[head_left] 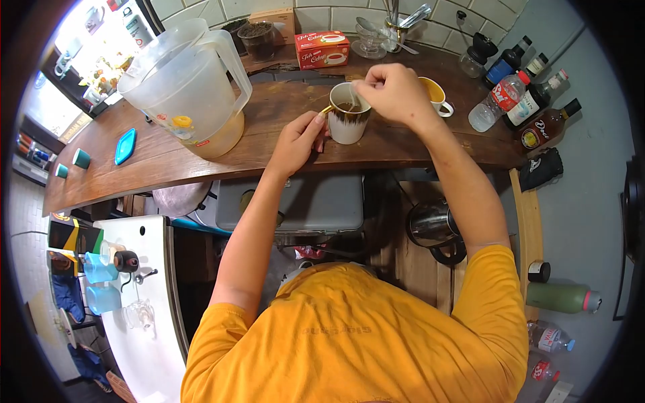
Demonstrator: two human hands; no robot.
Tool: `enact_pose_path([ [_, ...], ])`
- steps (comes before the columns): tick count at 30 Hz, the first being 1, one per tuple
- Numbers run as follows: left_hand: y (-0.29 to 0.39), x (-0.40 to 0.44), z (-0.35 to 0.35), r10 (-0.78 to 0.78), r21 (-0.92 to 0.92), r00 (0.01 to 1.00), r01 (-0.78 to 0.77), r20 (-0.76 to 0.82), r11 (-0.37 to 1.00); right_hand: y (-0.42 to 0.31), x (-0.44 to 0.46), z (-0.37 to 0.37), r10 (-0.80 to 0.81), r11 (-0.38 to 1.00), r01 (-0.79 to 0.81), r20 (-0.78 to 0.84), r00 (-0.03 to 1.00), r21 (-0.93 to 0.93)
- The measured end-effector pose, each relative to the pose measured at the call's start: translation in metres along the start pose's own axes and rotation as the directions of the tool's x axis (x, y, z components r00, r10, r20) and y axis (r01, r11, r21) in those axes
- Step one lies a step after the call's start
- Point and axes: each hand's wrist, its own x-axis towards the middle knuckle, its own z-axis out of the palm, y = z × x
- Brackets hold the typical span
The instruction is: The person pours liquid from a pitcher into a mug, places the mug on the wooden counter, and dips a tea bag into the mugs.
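At the far left of the wooden counter (275, 101), you have two small teal cups (81, 158) and a blue plastic lid (125, 146), then the big translucent pitcher (168, 94), its handle turned toward your left arm and a little amber liquid low inside. The red Teh Celup tea box (322, 50) sits behind, near the wall.

Your left hand (300, 142) closes on the gold handle of the white mug (349, 130) with the dark drip band; the mug stands upright near the counter's front edge, between your hands. A thin utensil (353, 101), probably a spoon, slants down into its mouth, its long axis steep. Your right hand (396, 94) pinches the top end, fingers curled just above the rim, so the mug's opening lies below and to the left of them. Your right hand is the nearer one to that opening.

Just beyond your right wrist, the yellow-lined cup (435, 91) stands partly hidden. Further right, a red-capped plastic bottle (498, 101) and dark glass bottles (549, 125) crowd the wall, well apart from the mug.
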Motion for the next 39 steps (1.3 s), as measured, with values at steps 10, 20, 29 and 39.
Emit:
enact_pose_path([
  [10,0.0,0.001,0.0,-0.008,-0.007,1.0,0.008,0.002,1.0,-0.057,0.024,-0.069,-0.022,0.996,0.033,-0.127,0.992,0.085],
  [20,-0.001,0.001,0.0,0.006,-0.052,1.0,-0.007,-0.017,0.999,-0.035,0.027,-0.058,-0.08,0.996,0.084,-0.125,0.989,0.028],
  [29,-0.001,0.001,0.0,0.004,-0.035,1.0,-0.004,-0.007,0.999,-0.063,0.025,-0.086,0.006,0.999,0.002,-0.16,0.987,0.046],
  [39,0.001,0.0,0.001,0.011,-0.031,1.0,-0.011,-0.002,0.999,-0.073,0.031,-0.114,-0.092,0.993,0.11,-0.291,0.952,0.047],
])
